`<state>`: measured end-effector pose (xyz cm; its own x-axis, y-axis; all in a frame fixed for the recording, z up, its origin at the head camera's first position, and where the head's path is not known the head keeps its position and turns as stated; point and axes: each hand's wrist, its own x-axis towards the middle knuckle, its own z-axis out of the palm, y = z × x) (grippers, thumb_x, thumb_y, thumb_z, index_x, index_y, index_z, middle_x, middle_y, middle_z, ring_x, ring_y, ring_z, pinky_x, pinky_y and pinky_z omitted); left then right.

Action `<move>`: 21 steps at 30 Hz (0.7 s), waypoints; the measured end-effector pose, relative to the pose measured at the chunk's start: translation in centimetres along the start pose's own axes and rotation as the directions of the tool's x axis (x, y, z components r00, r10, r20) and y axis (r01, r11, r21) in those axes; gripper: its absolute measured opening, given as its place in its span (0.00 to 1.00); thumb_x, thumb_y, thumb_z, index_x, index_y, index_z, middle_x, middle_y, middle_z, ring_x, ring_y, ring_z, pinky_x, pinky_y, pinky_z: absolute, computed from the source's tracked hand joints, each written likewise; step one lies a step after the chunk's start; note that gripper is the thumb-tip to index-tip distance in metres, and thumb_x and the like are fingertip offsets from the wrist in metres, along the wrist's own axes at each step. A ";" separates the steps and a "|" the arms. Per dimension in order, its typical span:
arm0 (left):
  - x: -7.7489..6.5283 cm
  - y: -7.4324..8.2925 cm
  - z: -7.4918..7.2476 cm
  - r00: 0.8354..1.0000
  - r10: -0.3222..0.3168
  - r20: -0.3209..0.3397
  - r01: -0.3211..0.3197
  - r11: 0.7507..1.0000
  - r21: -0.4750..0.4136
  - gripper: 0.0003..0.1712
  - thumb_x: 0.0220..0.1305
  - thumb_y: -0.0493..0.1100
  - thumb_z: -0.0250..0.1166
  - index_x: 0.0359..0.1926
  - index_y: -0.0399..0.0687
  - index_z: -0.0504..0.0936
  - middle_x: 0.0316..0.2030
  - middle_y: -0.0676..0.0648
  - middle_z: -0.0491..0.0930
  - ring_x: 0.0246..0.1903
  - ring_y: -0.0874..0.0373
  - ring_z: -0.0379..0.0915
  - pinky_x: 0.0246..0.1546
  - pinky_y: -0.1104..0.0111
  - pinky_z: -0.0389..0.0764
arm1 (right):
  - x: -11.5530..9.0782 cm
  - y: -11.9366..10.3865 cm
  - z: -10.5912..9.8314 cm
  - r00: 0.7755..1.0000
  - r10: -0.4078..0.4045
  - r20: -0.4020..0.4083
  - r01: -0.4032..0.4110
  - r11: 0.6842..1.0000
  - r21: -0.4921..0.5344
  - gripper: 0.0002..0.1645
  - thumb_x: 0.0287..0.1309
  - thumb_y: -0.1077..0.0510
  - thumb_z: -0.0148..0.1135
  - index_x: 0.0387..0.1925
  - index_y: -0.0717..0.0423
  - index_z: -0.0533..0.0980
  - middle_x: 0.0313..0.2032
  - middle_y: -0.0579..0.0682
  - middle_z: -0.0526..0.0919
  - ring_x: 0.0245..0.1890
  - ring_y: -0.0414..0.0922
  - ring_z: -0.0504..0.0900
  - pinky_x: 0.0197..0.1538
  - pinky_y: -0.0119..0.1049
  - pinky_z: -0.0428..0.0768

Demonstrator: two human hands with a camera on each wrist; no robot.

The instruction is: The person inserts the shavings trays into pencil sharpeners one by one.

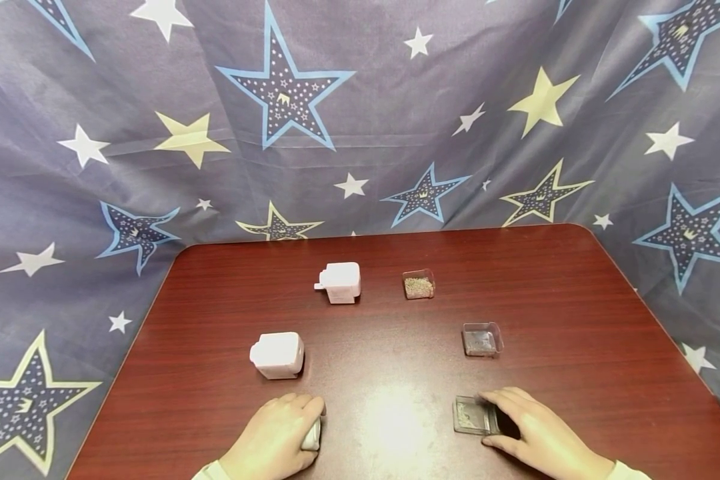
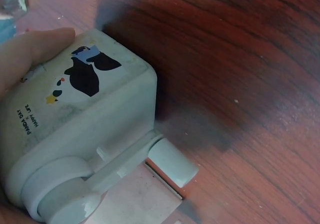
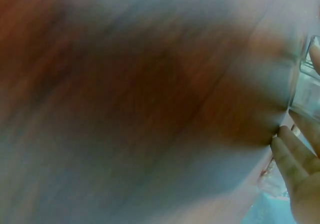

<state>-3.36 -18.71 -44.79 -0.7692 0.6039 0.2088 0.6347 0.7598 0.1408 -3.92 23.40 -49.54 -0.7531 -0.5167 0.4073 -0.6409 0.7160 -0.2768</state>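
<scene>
Two hands at work on a dark red wood-grain table: the left hand curls over a white hand-crank pencil sharpener, while the right hand takes a clear drawer between thumb and fingers at its right end. A panda print and the words "PANDA DAY x HAPPY LIFE" mark the gripped sharpener, its crank arm and knob exposed on one face. The drawer, with pale bits at its left end, sits by the table's near right — well apart from the sharpener body.

Beyond the left hand stand two more white units, the nearer sharpener and the farther sharpener. Beyond the right, the middle drawer shows little that can be made out inside; the far drawer holds pale, crumbly matter, probably shavings. A star-patterned cloth hangs behind the table.

By the look of it, the step in hand is the handling of one sharpener and one loose drawer, a hand to each. The next move appears to call for a steady left grip and a level right one, lest the bits spill. Which side of the gripped sharpener takes a drawer cannot be told here — the left hand hides much of it, and the right wrist view is largely blurred.
</scene>
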 end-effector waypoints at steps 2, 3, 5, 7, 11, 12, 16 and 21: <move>0.0 0.0 0.0 1.000 0.003 -0.007 -0.003 1.000 0.002 0.28 0.27 0.45 0.76 0.31 0.51 0.68 0.25 0.57 0.70 0.26 0.55 0.71 0.24 0.60 0.72 | 0.2 -0.1 0.1 1.000 -0.003 -0.004 0.003 1.000 -0.003 0.35 0.43 0.41 0.75 0.50 0.56 0.83 0.45 0.38 0.83 0.46 0.38 0.79 0.55 0.24 0.69; 0.0 0.0 0.1 1.000 0.004 -0.010 -0.004 1.000 0.002 0.28 0.27 0.45 0.76 0.31 0.51 0.68 0.25 0.57 0.70 0.26 0.55 0.71 0.24 0.60 0.72 | 0.3 -0.2 0.1 1.000 -0.005 -0.004 0.005 1.000 -0.005 0.35 0.43 0.40 0.75 0.50 0.56 0.83 0.45 0.38 0.83 0.46 0.38 0.79 0.55 0.24 0.69; 0.0 0.0 0.1 1.000 0.006 -0.015 -0.006 1.000 0.002 0.28 0.26 0.45 0.76 0.30 0.51 0.68 0.25 0.56 0.70 0.26 0.55 0.71 0.24 0.60 0.72 | 0.4 -0.3 0.2 1.000 -0.007 0.000 0.007 1.000 -0.006 0.34 0.43 0.40 0.75 0.50 0.55 0.82 0.45 0.38 0.83 0.46 0.38 0.79 0.54 0.25 0.70; 0.0 0.0 0.0 1.000 0.006 -0.019 -0.006 1.000 0.003 0.28 0.26 0.45 0.76 0.30 0.51 0.68 0.25 0.56 0.70 0.25 0.55 0.71 0.24 0.60 0.71 | 0.6 -0.4 0.2 1.000 -0.008 0.003 0.008 1.000 -0.005 0.34 0.44 0.40 0.74 0.50 0.55 0.82 0.45 0.38 0.83 0.46 0.38 0.79 0.53 0.26 0.71; 0.0 0.1 0.0 1.000 0.001 -0.013 -0.001 1.000 0.007 0.28 0.26 0.45 0.76 0.31 0.51 0.68 0.25 0.56 0.70 0.26 0.55 0.71 0.24 0.60 0.72 | 0.9 -0.7 0.3 1.000 -0.006 0.017 0.006 1.000 0.000 0.34 0.45 0.39 0.73 0.50 0.56 0.82 0.45 0.39 0.84 0.45 0.39 0.80 0.49 0.33 0.77; 0.0 0.1 -0.1 1.000 0.000 -0.012 0.000 1.000 0.008 0.28 0.26 0.45 0.76 0.31 0.51 0.68 0.25 0.56 0.70 0.26 0.55 0.71 0.24 0.60 0.72 | 1.0 -0.8 0.4 1.000 -0.006 0.019 0.006 1.000 0.002 0.34 0.45 0.39 0.73 0.50 0.56 0.82 0.45 0.39 0.84 0.45 0.39 0.80 0.48 0.36 0.78; 0.0 0.1 0.0 1.000 -0.002 -0.007 0.002 1.000 0.005 0.28 0.26 0.45 0.76 0.31 0.51 0.68 0.25 0.56 0.70 0.26 0.55 0.71 0.24 0.60 0.72 | 1.4 -1.0 0.5 1.000 -0.008 0.019 0.008 1.000 0.009 0.34 0.45 0.40 0.73 0.50 0.57 0.82 0.45 0.39 0.84 0.45 0.39 0.80 0.46 0.40 0.80; 0.0 0.0 0.1 1.000 0.005 -0.027 -0.005 1.000 0.012 0.28 0.26 0.45 0.76 0.30 0.51 0.68 0.25 0.56 0.71 0.26 0.55 0.72 0.24 0.60 0.72 | 1.9 -1.3 0.8 1.000 -0.028 0.005 0.028 1.000 0.013 0.34 0.44 0.40 0.74 0.50 0.57 0.83 0.45 0.40 0.84 0.46 0.39 0.81 0.47 0.39 0.80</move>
<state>-3.33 -18.68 -44.84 -0.7635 0.6012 0.2359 0.6376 0.7596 0.1282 -4.66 21.15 -49.09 -0.7354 -0.5392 0.4103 -0.6638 0.6948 -0.2767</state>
